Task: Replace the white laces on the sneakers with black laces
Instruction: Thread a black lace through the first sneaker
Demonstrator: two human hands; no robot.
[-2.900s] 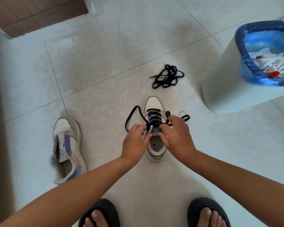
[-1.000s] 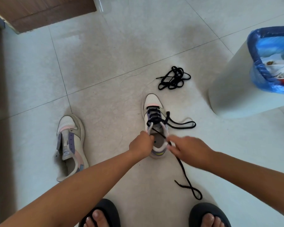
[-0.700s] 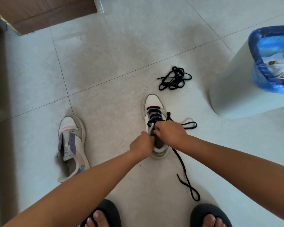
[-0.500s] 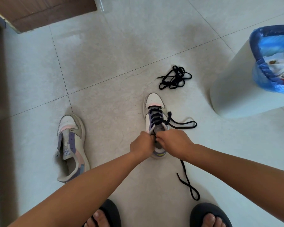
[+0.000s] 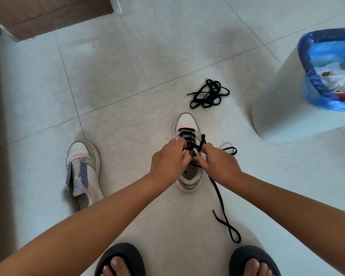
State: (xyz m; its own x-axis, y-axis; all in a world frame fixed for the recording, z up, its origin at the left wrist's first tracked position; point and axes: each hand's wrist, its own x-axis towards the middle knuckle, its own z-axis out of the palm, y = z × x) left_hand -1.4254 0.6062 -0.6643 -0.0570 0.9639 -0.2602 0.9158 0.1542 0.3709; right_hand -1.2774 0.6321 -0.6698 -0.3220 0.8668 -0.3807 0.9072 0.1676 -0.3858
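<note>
While the sneaker (image 5: 188, 156) sits on the floor ahead | your left hand (image 5: 168, 163) curls over its eyelets, grip hidden | right hand (image 5: 219, 166) pinches the black lace (image 5: 220, 200) by the top row | thread flat, tension evenly | spare lace (image 5: 208, 94) waits beyond the toe
</note>
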